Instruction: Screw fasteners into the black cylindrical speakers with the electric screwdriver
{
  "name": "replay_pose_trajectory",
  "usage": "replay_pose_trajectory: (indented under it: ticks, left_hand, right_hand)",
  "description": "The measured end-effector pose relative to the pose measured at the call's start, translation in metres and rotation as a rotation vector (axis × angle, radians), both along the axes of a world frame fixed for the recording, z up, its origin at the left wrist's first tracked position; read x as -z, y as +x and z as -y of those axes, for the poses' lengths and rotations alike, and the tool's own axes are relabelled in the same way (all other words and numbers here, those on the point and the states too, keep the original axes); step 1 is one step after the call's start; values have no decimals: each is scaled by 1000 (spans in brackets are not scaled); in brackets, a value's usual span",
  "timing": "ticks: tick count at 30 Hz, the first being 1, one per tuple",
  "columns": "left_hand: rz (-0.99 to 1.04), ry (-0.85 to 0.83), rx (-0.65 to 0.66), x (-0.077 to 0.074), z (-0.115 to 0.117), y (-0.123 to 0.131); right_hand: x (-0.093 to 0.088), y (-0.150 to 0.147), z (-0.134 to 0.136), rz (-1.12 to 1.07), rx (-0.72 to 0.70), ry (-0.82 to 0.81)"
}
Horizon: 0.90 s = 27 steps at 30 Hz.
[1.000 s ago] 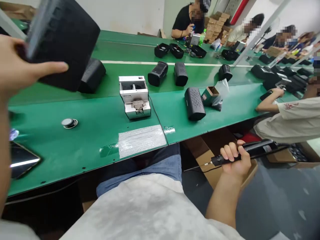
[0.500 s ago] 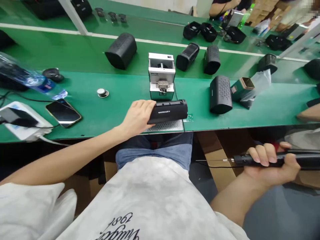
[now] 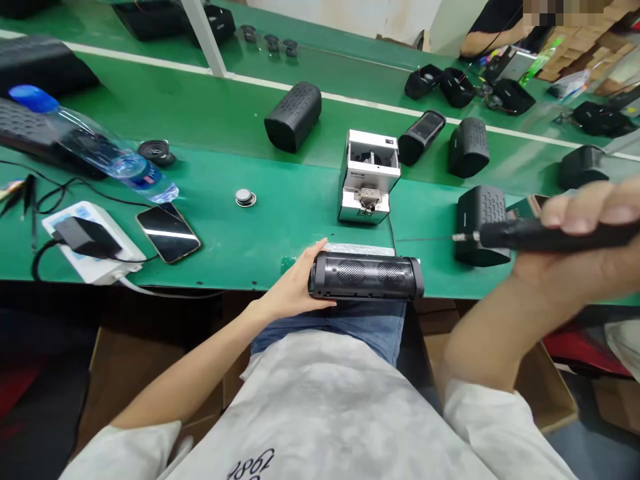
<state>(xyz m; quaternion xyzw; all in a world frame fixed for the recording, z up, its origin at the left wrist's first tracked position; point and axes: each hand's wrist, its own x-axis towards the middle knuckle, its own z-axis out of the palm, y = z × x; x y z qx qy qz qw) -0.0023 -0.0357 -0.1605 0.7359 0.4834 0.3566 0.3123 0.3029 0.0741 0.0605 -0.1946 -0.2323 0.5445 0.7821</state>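
Note:
My left hand [image 3: 300,283] grips the left end of a black speaker [image 3: 367,277] at the bench's front edge. Two round perforated patches face up on that speaker. Raised at the right, my right hand [image 3: 575,247] is wrapped round a black electric screwdriver [image 3: 530,237], slightly blurred. Its long thin bit points left, above the bench and apart from the speaker. Behind the speaker stands a white and silver screw feeder [image 3: 370,177] with a metal outlet at its front.
Left on the green bench [image 3: 260,247] are a phone [image 3: 169,232], a white power strip [image 3: 93,243], a water bottle [image 3: 115,150] and a small round metal part [image 3: 245,197]. Another speaker [image 3: 483,220] stands at right. A person [image 3: 493,33] sits across the bench.
The speaker has turned over, from its lettered side to its perforated side, and come nearer the bench edge. My right hand has lifted the screwdriver from below bench level. The view has shifted left.

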Motion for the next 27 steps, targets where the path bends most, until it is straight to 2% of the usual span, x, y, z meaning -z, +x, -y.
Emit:
replay_pose_trajectory:
  ticks: [2,5,7,12,16,19,22,25,27]
  left_hand:
    - [29,3,-1,3,-9,-1]
    - [52,18,23,6,-22,-2]
    - [75,15,34,10,-28,-4]
    - [121,0,25,20,-28,-4]
    - [119,-7,21,22,-28,-4]
    - [121,-6,21,20,-29,-4]
    - [130,-14,23,19,-30,-3]
    - [142,-19,29,20,-30,-3]
    - [149,-16,30,22,-30,-3]
  right_hand:
    - [5,-33,-36,114,97,205]
    - [16,-72,-85,434,168,602]
    - [23,-88,-108,624,169,748]
    - [31,-101,-127,804,75,605]
    - [29,-103,-129,777,36,492]
    - [30,-107,-128,728,80,428]
    - [30,-111,-116,724,92,400]
    - [22,-115,-92,711,105,378]
    - [13,-122,-70,471,8,306]
